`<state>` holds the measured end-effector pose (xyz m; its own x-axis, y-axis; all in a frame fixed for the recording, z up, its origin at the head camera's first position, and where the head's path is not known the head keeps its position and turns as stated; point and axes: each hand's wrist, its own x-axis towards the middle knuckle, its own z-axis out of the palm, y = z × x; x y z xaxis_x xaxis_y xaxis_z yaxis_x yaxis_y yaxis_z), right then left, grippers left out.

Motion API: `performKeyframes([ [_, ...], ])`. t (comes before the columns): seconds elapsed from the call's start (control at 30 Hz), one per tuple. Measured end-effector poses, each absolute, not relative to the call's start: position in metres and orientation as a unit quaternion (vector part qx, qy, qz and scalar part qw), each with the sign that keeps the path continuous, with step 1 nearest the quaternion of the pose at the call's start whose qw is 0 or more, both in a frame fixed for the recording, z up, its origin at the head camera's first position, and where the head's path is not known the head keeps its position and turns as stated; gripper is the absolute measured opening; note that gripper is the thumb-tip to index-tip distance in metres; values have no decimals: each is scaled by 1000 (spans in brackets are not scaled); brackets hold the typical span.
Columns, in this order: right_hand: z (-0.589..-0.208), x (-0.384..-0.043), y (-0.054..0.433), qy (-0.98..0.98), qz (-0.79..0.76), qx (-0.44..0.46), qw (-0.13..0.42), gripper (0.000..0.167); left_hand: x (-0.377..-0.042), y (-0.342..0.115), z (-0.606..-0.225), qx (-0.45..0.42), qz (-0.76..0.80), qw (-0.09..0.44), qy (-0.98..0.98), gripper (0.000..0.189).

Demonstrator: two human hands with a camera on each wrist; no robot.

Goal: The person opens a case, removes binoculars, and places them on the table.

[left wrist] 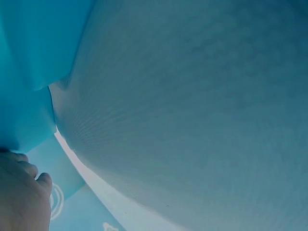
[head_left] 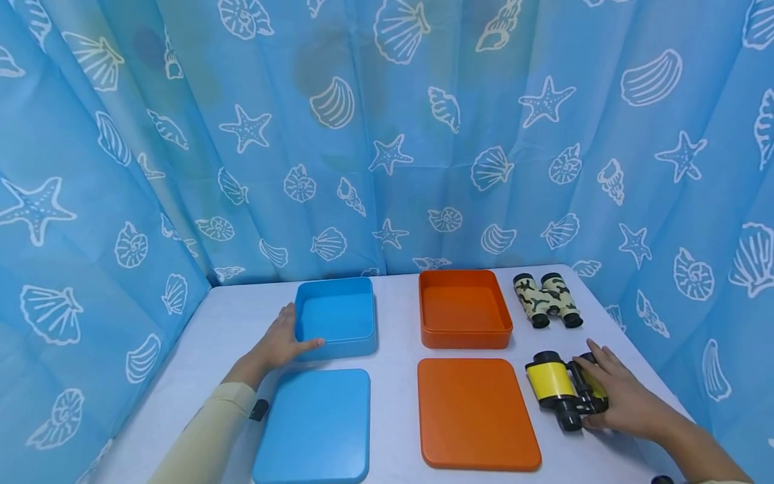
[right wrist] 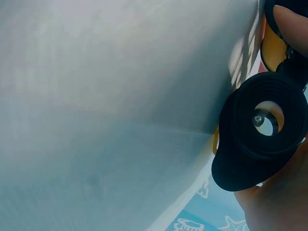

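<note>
My left hand (head_left: 283, 341) lies against the left side of an open blue box (head_left: 335, 347), thumb stretched along its front wall and fingers along the side. In the left wrist view, the fingers (left wrist: 30, 168) show at the lower left beside the blue plastic. On the right, my right hand (head_left: 625, 396) grips yellow and black binoculars (head_left: 551, 380) by their right barrel, thumb at the near end. The binoculars rest on the white table. A black eyepiece (right wrist: 245, 130) fills the right side of the right wrist view, with the hand around the barrel.
A blue lid (head_left: 317, 427) lies in front of the blue box. An open orange box (head_left: 465, 339) stands mid-table, its orange lid (head_left: 478, 413) before it. Camouflage binoculars (head_left: 547, 299) lie at the back right. A blue shell-patterned curtain (head_left: 387, 195) surrounds the white table (head_left: 393, 396).
</note>
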<state>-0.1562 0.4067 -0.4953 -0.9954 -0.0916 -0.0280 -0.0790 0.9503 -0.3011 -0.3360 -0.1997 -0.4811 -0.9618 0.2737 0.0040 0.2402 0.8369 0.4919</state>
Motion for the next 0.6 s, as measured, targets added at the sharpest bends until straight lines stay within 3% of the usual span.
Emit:
performKeyframes([
  [0.3, -494, -159, 405, 987, -152, -40, 25, 111, -339, -203, -480, 133, 239, 44, 961, 128],
  [0.6, -473, -167, 405, 972, -211, -49, 88, 119, -334, -206, -467, 143, 183, 44, 972, 126],
])
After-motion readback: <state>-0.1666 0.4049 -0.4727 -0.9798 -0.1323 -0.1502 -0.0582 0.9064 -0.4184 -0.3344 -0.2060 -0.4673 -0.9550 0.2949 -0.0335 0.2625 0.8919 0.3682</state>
